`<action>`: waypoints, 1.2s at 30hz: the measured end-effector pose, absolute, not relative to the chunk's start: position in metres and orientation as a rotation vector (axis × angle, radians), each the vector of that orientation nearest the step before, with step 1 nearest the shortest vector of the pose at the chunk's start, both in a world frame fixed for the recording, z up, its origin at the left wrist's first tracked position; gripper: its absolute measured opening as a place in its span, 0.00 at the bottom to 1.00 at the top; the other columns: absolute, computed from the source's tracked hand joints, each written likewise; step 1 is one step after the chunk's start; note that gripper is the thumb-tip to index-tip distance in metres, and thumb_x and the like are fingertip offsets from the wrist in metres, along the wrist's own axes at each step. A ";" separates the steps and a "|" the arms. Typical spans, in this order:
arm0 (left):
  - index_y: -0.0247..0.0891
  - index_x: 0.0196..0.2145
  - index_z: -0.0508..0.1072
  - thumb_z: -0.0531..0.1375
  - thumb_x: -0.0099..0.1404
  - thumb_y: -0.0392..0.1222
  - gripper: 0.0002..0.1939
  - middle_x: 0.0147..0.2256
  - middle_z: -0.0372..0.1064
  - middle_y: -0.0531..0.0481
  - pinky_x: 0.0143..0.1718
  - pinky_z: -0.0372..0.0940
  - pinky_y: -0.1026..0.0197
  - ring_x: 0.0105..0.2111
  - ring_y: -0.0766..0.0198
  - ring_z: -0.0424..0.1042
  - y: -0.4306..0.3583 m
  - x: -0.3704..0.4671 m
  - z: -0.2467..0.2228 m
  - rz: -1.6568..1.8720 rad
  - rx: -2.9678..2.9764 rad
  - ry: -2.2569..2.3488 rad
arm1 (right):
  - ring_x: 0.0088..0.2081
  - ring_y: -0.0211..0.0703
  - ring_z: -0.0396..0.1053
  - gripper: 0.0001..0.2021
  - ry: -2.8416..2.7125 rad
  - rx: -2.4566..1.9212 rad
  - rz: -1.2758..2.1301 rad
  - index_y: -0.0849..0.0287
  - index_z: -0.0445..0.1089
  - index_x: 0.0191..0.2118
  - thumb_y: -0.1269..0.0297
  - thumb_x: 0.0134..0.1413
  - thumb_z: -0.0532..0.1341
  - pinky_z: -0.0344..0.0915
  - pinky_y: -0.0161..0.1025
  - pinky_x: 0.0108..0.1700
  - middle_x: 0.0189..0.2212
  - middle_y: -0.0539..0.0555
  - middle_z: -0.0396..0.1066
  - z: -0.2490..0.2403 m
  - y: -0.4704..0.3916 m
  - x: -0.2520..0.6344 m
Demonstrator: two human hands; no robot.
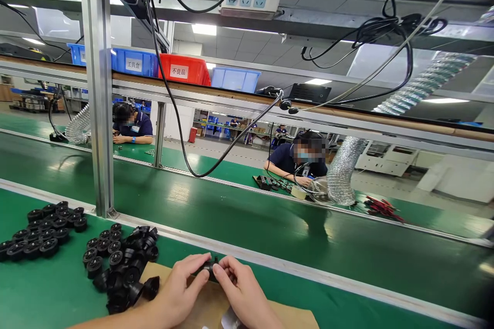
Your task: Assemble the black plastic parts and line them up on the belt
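Note:
A small black plastic part [210,267] is held between my two hands, just above a sheet of brown cardboard [293,313]. My left hand [181,288] pinches it from the left with thumb and fingers. From the other side my right hand [243,288] grips it, thumb in front. Much of the part is covered by my fingertips. Left of my hands lies a pile of similar black parts [129,267], some tipped on their sides. Something pale and partly hidden [230,318] lies under my right hand.
Another group of round black parts [44,229] sits at the far left of the green bench. A metal post [99,103] rises behind the piles, and a black cable [177,128] hangs in front. Beyond the green belt [239,205], two people work at the opposite bench.

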State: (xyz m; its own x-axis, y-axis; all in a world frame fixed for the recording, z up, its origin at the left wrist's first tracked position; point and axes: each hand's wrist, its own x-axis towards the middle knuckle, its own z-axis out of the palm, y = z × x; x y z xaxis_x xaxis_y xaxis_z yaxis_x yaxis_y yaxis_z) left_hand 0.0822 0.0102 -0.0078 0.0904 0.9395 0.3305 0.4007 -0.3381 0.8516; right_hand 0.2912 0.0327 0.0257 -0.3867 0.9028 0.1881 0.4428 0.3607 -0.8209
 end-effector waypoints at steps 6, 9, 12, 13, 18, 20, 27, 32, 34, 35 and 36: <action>0.48 0.53 0.83 0.68 0.62 0.34 0.22 0.51 0.82 0.46 0.62 0.71 0.46 0.54 0.48 0.78 0.011 0.085 0.003 1.232 1.854 1.292 | 0.27 0.40 0.60 0.20 -1.973 -1.181 0.856 0.56 0.67 0.34 0.44 0.70 0.58 0.55 0.37 0.31 0.25 0.48 0.68 0.014 0.036 0.290; 0.48 0.52 0.84 0.68 0.56 0.27 0.27 0.48 0.82 0.47 0.60 0.71 0.47 0.52 0.49 0.78 0.012 0.086 0.004 1.226 1.862 1.326 | 0.27 0.41 0.64 0.17 -1.942 -1.215 0.848 0.56 0.69 0.34 0.48 0.66 0.61 0.58 0.36 0.31 0.25 0.48 0.70 0.009 0.036 0.288; 0.50 0.56 0.81 0.68 0.56 0.27 0.31 0.51 0.81 0.47 0.64 0.68 0.45 0.55 0.48 0.75 0.013 0.085 -0.006 1.175 1.885 1.338 | 0.28 0.42 0.68 0.11 -1.943 -1.243 0.834 0.55 0.71 0.35 0.53 0.62 0.64 0.60 0.36 0.31 0.26 0.49 0.73 0.009 0.035 0.286; 0.51 0.59 0.79 0.69 0.57 0.29 0.33 0.55 0.79 0.46 0.66 0.66 0.44 0.58 0.47 0.74 0.014 0.084 -0.012 1.153 1.904 1.325 | 0.27 0.42 0.69 0.09 -1.960 -1.260 0.801 0.54 0.72 0.35 0.55 0.61 0.65 0.60 0.36 0.31 0.25 0.49 0.74 0.009 0.036 0.286; 0.54 0.73 0.58 0.66 0.58 0.30 0.49 0.67 0.68 0.44 0.71 0.59 0.42 0.67 0.45 0.66 0.020 0.078 -0.037 0.958 2.022 1.181 | 0.29 0.45 0.69 0.03 -2.033 -1.347 0.462 0.52 0.73 0.35 0.62 0.56 0.66 0.59 0.38 0.33 0.27 0.49 0.73 0.010 0.044 0.294; 0.54 0.75 0.53 0.66 0.55 0.28 0.54 0.68 0.66 0.44 0.71 0.58 0.41 0.67 0.44 0.65 0.021 0.077 -0.035 0.866 2.036 1.164 | 0.30 0.46 0.69 0.05 -2.025 -1.341 0.479 0.52 0.75 0.39 0.62 0.56 0.65 0.60 0.39 0.34 0.27 0.49 0.72 0.007 0.050 0.299; 0.47 0.61 0.76 0.63 0.66 0.36 0.26 0.60 0.75 0.44 0.67 0.64 0.49 0.61 0.47 0.72 0.020 0.058 0.042 0.712 2.230 1.426 | 0.35 0.48 0.72 0.20 -1.969 -1.119 0.636 0.51 0.75 0.59 0.56 0.64 0.62 0.71 0.43 0.42 0.47 0.58 0.77 -0.025 0.071 0.305; 0.36 0.48 0.83 0.60 0.64 0.29 0.17 0.50 0.78 0.35 0.55 0.70 0.44 0.52 0.40 0.77 0.033 0.012 0.097 0.418 2.296 1.823 | 0.29 0.43 0.68 0.21 -1.919 -1.079 0.686 0.53 0.75 0.59 0.53 0.63 0.63 0.71 0.41 0.37 0.43 0.57 0.75 -0.039 0.074 0.305; 0.35 0.44 0.83 0.63 0.61 0.30 0.14 0.45 0.79 0.35 0.49 0.71 0.45 0.47 0.39 0.78 0.031 -0.003 0.108 0.365 2.267 1.869 | 0.29 0.43 0.68 0.22 -1.904 -1.075 0.688 0.53 0.75 0.59 0.52 0.64 0.63 0.72 0.42 0.38 0.42 0.57 0.74 -0.039 0.072 0.304; 0.36 0.43 0.83 0.66 0.58 0.32 0.14 0.43 0.79 0.38 0.46 0.72 0.47 0.45 0.39 0.79 0.028 -0.007 0.110 0.326 2.262 1.855 | 0.29 0.43 0.69 0.22 -1.897 -1.075 0.686 0.53 0.75 0.60 0.51 0.64 0.63 0.72 0.42 0.39 0.42 0.57 0.74 -0.038 0.072 0.304; 0.40 0.42 0.84 0.71 0.54 0.35 0.15 0.41 0.80 0.42 0.42 0.73 0.50 0.43 0.41 0.79 0.024 -0.009 0.112 0.269 2.268 1.814 | 0.30 0.44 0.69 0.22 -1.889 -1.077 0.683 0.53 0.75 0.60 0.51 0.64 0.63 0.72 0.42 0.39 0.43 0.57 0.74 -0.037 0.071 0.304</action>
